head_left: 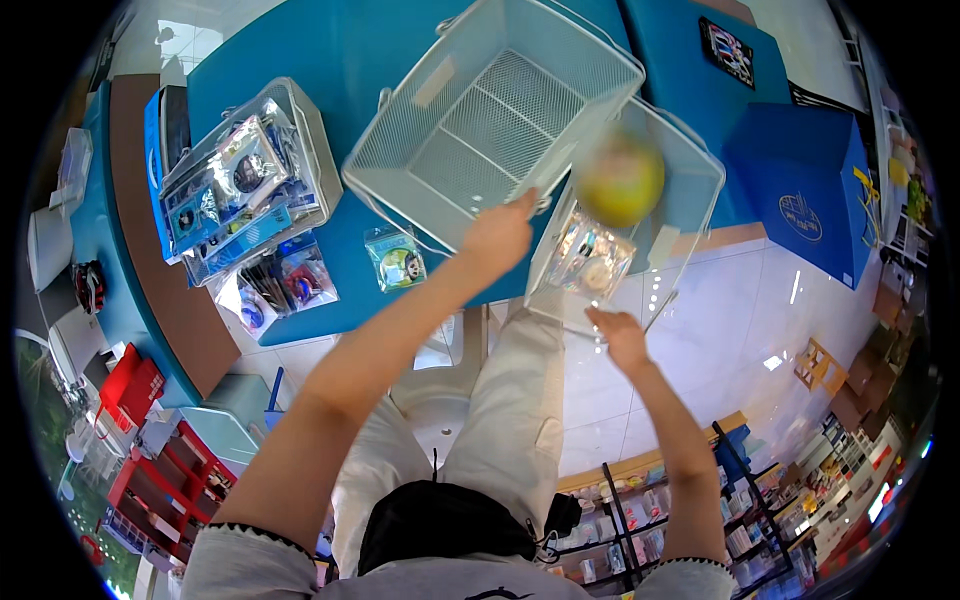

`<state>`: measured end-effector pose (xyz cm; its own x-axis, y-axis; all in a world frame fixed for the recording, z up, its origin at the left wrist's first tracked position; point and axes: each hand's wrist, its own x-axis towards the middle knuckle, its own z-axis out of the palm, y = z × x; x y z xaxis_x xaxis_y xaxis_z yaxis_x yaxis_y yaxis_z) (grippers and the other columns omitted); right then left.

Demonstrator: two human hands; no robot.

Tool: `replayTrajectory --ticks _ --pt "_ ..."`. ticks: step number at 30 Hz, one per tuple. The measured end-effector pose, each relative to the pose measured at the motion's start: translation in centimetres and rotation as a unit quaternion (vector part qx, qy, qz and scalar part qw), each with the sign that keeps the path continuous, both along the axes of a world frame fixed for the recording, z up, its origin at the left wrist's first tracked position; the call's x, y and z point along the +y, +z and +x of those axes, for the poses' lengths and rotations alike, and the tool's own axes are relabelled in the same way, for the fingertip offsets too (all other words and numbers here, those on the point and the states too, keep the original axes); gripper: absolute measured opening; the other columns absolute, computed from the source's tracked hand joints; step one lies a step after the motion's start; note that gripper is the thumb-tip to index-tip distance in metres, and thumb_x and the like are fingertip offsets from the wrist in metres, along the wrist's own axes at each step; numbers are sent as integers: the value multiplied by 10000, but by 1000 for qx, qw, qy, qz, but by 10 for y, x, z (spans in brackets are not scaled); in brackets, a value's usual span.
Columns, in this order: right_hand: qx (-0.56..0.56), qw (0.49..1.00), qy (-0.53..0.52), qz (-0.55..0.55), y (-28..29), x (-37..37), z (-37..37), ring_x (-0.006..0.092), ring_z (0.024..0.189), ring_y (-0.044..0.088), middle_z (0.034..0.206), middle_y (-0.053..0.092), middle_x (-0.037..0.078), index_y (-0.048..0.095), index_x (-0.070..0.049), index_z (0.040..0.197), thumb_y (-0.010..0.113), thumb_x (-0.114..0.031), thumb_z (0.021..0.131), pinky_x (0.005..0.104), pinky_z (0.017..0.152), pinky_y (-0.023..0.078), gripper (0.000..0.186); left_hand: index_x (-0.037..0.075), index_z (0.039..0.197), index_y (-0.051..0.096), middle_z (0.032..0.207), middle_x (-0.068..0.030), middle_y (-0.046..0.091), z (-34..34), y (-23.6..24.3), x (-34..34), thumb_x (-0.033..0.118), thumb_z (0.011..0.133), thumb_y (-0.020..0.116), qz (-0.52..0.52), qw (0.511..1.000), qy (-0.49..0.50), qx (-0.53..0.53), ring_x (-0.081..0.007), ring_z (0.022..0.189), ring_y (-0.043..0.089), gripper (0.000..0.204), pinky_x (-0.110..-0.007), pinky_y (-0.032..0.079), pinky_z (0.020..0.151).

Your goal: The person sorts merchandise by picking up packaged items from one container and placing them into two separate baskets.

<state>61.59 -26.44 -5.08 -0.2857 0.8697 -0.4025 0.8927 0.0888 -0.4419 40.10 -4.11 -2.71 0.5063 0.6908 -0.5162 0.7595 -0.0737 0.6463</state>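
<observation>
Item: white wire basket (480,120), empty, on the blue table (330,50), tilted a little toward me. My left hand (497,235) is at its near rim, fingers curled against the wire; whether they close around the rim or only press on it, I cannot tell.

Item: clear plastic bin (690,175), just right of the basket, overhanging the table's near edge. My right hand (620,335) is open, palm up, under its near lip and holding nothing.

Item: yellow-green ball (620,180), blurred, inside the outline of the clear bin; I cannot tell whether it rests there or is in the air.

Item: shiny packet (590,255), in the near part of the clear bin, above my right hand.

Item: small green packet (397,258), loose on the table, left of my left hand.

Item: second basket (312,140), far left, heaped with clear-wrapped packets (235,180).

Handling note, as I judge it: the clear bin looks poorly supported, so my right palm should be flat under its lip while the left steadies the wire basket. Slow moves; the round ball would likely roll if either container tips.
</observation>
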Motion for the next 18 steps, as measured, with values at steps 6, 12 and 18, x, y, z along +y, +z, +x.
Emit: replayTrajectory --ticks 6,12,18 --pt "-240 963 71 -104 14 38 64 215 918 529 1100 513 117 456 -94 1131 566 -25 641 348 828 388 506 11 1234 294 928 -305 512 85 -7 -37 151 737 499 -52 978 165 -116 -387 836 535 556 -446 421 759" --pt "293 882 -319 -186 4 62 1 319 1046 451 1174 440 189 300 -19 1246 608 -67 640 360 877 363 682 37 1235 308 1184 -211 398 6 -7 -29 205 705 579 44 963 -196 -177 -320 1049 442 618 -369 352 892" --pt "162 904 -392 -64 -8 103 -59 353 979 492 1043 517 220 394 13 1149 486 -15 692 354 835 380 467 56 1119 420 1016 -163 524 -56 -36 -56 104 666 555 110 951 -285 51 -285 896 539 475 -356 453 764"
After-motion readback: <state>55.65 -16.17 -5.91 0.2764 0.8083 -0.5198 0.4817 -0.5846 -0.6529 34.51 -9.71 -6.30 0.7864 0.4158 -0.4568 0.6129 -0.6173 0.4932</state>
